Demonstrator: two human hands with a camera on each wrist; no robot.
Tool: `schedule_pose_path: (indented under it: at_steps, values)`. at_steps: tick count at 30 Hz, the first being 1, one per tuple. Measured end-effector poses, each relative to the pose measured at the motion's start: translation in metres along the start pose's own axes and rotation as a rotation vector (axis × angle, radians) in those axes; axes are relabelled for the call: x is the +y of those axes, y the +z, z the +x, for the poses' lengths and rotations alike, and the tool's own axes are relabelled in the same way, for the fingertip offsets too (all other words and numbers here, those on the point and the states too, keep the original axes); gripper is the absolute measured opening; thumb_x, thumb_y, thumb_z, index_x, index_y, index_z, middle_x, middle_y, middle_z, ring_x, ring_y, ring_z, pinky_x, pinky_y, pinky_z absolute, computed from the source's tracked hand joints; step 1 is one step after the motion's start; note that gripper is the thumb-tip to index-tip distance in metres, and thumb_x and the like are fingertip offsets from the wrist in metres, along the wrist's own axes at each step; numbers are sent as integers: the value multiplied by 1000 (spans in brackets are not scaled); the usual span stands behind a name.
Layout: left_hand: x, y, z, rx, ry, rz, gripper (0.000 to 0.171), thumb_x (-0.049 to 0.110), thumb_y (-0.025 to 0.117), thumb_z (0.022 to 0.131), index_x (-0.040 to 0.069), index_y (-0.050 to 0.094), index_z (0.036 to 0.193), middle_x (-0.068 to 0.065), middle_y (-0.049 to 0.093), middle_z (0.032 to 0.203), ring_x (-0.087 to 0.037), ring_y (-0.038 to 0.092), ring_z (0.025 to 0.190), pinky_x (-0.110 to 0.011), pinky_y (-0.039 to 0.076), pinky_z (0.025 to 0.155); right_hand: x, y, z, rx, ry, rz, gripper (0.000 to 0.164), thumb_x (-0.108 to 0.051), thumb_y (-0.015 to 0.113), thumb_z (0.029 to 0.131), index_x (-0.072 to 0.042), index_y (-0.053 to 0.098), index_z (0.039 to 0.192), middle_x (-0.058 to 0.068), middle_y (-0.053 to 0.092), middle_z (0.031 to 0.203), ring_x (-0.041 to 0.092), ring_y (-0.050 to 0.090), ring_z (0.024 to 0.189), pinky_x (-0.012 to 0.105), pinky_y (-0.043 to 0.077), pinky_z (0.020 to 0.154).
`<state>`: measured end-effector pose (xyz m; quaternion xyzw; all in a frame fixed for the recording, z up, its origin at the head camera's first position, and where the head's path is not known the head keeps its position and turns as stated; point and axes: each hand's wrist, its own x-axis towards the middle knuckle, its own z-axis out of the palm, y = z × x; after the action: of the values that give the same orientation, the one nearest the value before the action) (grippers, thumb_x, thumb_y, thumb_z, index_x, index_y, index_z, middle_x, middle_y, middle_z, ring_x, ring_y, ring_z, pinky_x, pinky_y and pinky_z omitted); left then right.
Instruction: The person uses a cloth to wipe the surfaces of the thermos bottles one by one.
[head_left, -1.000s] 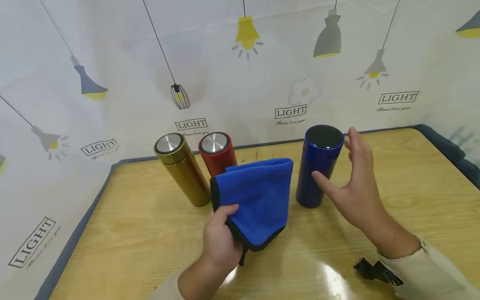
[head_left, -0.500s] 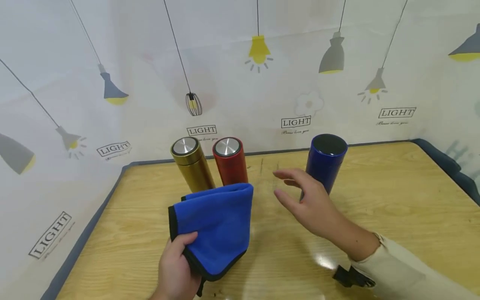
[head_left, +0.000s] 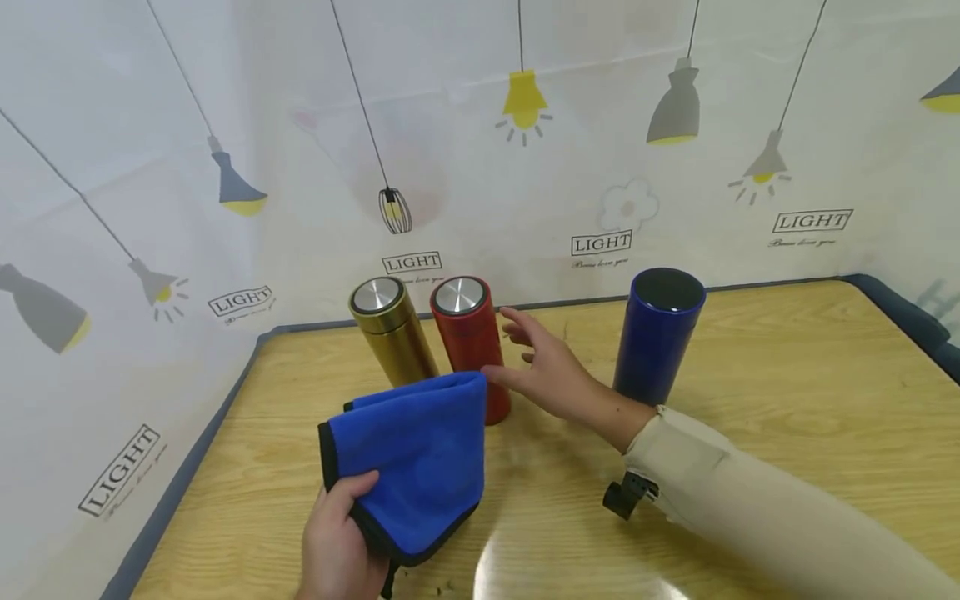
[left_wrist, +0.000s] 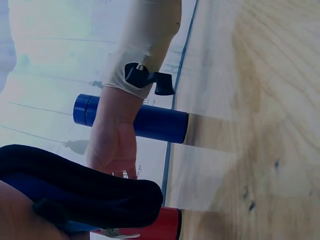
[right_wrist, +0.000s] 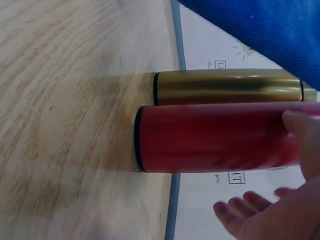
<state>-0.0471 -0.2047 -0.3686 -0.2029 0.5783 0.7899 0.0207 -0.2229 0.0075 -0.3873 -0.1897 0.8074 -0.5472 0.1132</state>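
My left hand (head_left: 341, 533) grips a folded blue cloth (head_left: 420, 467) with black edging, its thumb lying over the near face. Beside the red thermos (head_left: 468, 333) is my right hand (head_left: 551, 371), fingers spread and thumb apart, the thumb right at the bottle's side. In the right wrist view the red thermos (right_wrist: 215, 137) stands in front of the gold thermos (right_wrist: 225, 87), and the right hand's fingers (right_wrist: 245, 210) extend past its side. The gold thermos (head_left: 393, 342) has a steel-topped lid, as does the red one. The cloth hides the gold bottle's lower part.
A blue thermos (head_left: 660, 333) with a black top stands to the right, behind the right forearm. All the bottles are upright on the wooden table (head_left: 795, 400). Behind runs a light curtain (head_left: 480, 167) printed with lamps. A black wrist camera (head_left: 626, 496) hangs under the right sleeve.
My right hand has moved left from beside the blue thermos to the red one. The left hand, still holding the cloth, has shifted left and down in the head view, uncovering more of the red bottle.
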Motion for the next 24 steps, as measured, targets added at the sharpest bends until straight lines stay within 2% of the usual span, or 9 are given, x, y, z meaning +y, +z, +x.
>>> schedule_pose_path:
  at_steps: [7,14,21,24]
  values:
    - [4,-6,1,15,23,-50,44,21,27,104,21,24,148,-3,35,153,-17,43,135,-30,46,103,0,9,6,-22,-36,21,87,-28,80,85,-26,29,155,6,45,153,31,42,142,56,39,113]
    - [9,-2,2,8,21,-43,43,22,25,104,21,23,147,-4,30,155,-22,36,140,-32,42,107,0,15,5,-3,-26,9,79,-28,79,86,-21,34,151,7,52,145,33,54,131,54,49,104]
    - [10,0,3,-4,61,-78,43,21,23,103,22,24,146,-1,32,155,-19,36,141,-31,42,109,-2,11,-9,50,-6,21,76,-37,77,87,-18,38,149,6,57,138,29,62,118,47,55,95]
    - [14,-1,3,-5,66,-92,46,22,22,103,23,18,149,1,28,156,-19,33,142,-33,39,111,-6,5,-20,40,2,37,76,-41,77,86,-19,39,148,5,59,134,27,63,115,44,56,93]
